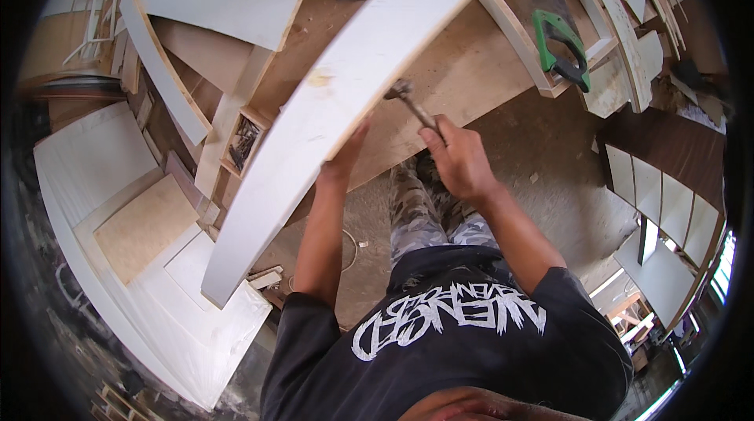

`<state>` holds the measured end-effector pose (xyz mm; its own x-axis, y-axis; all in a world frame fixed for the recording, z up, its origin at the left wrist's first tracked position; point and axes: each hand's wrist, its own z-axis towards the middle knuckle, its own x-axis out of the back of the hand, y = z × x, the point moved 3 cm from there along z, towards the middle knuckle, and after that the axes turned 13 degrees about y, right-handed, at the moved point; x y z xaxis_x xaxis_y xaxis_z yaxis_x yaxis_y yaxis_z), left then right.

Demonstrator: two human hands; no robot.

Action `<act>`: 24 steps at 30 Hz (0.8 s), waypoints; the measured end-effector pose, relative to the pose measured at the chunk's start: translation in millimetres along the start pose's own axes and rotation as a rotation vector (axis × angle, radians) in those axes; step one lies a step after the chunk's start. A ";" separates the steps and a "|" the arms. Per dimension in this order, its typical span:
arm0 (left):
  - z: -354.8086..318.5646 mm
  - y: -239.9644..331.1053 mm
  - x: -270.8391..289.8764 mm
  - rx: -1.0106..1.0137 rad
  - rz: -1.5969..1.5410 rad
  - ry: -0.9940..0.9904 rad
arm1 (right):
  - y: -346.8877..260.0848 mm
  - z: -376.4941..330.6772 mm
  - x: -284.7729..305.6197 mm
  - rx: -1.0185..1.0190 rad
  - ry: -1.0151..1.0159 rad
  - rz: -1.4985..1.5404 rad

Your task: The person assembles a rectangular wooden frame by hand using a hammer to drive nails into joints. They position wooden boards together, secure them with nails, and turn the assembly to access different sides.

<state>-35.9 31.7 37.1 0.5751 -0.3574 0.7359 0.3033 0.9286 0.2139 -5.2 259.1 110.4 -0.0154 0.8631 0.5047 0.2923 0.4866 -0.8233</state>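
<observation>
A long white-faced board (345, 67) with a raw wooden edge slants across the middle, from lower left to upper right. My left hand (344, 158) grips its near edge from below; the board hides most of the fingers. My right hand (459, 160) is closed around the handle of a hammer (418, 111). The hammer head is beside the board's edge, a little above and to the right of my left hand; whether it touches the wood I cannot tell.
Beneath the board is a plywood-topped workbench (487, 91). A small wooden box (245, 140) of nails lies left of the board. A green-handled handsaw (561, 44) lies at upper right near a wooden frame. White panels (228, 5) and offcuts surround the bench; a dark-topped cabinet (664, 154) stands right.
</observation>
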 end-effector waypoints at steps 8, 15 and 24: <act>1.1 0.5 -13.8 0.182 -0.179 0.037 | -32.4 14.4 -28.9 0.247 -0.028 -0.207; 1.8 -7.9 -14.7 0.283 -0.311 0.057 | -27.4 22.0 -32.9 0.330 -0.066 -0.446; -2.3 -7.7 -21.0 0.214 -0.190 0.044 | -12.1 19.7 -38.4 0.424 0.035 -0.303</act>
<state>-48.5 31.8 18.5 0.5570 -0.5264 0.6423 0.2438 0.8430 0.4795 -27.0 222.7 95.8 -0.0055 0.6737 0.7390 -0.1332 0.7319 -0.6682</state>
